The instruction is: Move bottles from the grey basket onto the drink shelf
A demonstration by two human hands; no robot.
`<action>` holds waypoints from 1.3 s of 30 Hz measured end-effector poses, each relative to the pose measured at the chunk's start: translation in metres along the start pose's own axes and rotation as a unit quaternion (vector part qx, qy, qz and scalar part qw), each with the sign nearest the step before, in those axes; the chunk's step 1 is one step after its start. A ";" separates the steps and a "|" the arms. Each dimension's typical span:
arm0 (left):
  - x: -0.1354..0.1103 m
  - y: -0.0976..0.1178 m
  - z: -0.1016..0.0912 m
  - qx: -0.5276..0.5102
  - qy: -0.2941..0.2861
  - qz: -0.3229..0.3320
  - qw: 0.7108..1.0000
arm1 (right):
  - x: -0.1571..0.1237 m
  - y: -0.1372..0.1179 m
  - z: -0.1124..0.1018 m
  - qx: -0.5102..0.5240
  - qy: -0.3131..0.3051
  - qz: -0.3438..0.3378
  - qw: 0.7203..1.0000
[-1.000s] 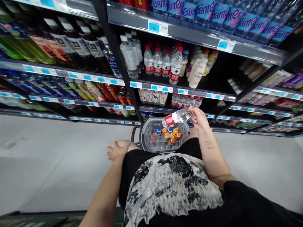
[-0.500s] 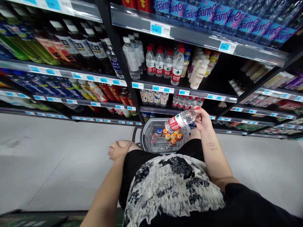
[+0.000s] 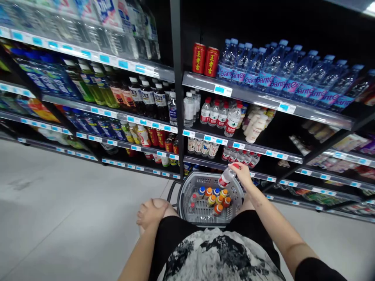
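My right hand [image 3: 241, 175] grips a clear water bottle [image 3: 225, 178] with a red label by its cap end, holding it tilted over the right rim of a grey shopping basket [image 3: 187, 189]. Several small bottles with orange and blue caps [image 3: 216, 197] stand inside the basket. My left hand [image 3: 152, 212] rests flat on my left knee, fingers curled over it, holding nothing. The basket sits on the floor between my knees, in front of the drinks shelves.
Black store shelves [image 3: 175, 97] full of bottled drinks rise ahead, with red-capped water bottles [image 3: 218, 114] on the middle shelf and two red cans [image 3: 205, 59] above. Grey floor [image 3: 58, 218] stretches to the left.
The view has tilted upward, showing higher shelves. My right hand has lowered the water bottle nearer the basket and tipped it more upright. My left hand has stayed on my knee.
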State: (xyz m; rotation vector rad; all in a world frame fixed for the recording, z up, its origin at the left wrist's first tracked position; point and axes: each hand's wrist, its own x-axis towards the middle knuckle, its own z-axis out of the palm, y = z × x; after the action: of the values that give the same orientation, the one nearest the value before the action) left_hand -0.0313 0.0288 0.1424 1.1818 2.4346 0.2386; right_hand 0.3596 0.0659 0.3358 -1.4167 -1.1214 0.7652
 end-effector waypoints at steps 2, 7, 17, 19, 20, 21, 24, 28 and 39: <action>0.000 -0.001 0.000 -0.001 -0.001 -0.003 1.000 | 0.025 -0.025 0.007 -0.022 0.008 -0.048 0.999; 0.002 -0.006 -0.001 -0.001 0.005 0.005 1.000 | 0.077 -0.078 0.039 -0.018 0.098 -0.183 0.978; 0.010 -0.022 0.004 -0.014 0.014 0.019 1.000 | 0.176 -0.110 0.096 0.059 0.280 -0.161 0.945; 0.011 -0.023 0.004 -0.017 0.012 0.022 1.000 | 0.191 -0.117 0.105 0.036 0.273 -0.162 0.948; 0.011 -0.024 0.004 -0.018 0.010 0.022 1.000 | 0.198 -0.120 0.108 0.010 0.266 -0.165 0.950; 0.011 -0.024 0.004 -0.020 0.008 0.022 1.000 | 0.204 -0.124 0.111 -0.024 0.262 -0.166 0.951; 0.010 -0.024 0.003 -0.022 0.006 0.020 1.000 | 0.223 -0.135 0.112 -0.145 0.248 -0.154 0.945; 0.010 -0.025 0.003 -0.031 0.010 0.022 0.999 | 0.246 -0.147 0.107 -0.272 0.196 -0.149 0.930; 0.016 -0.027 0.010 -0.037 0.023 0.020 0.999 | 0.241 -0.151 0.099 -0.552 0.073 -0.186 0.810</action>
State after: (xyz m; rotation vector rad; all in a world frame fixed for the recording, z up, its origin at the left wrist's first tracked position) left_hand -0.0544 0.0242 0.1202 1.2059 2.4201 0.3685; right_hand 0.3185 0.3152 0.4995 -2.0199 -1.7610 -0.4070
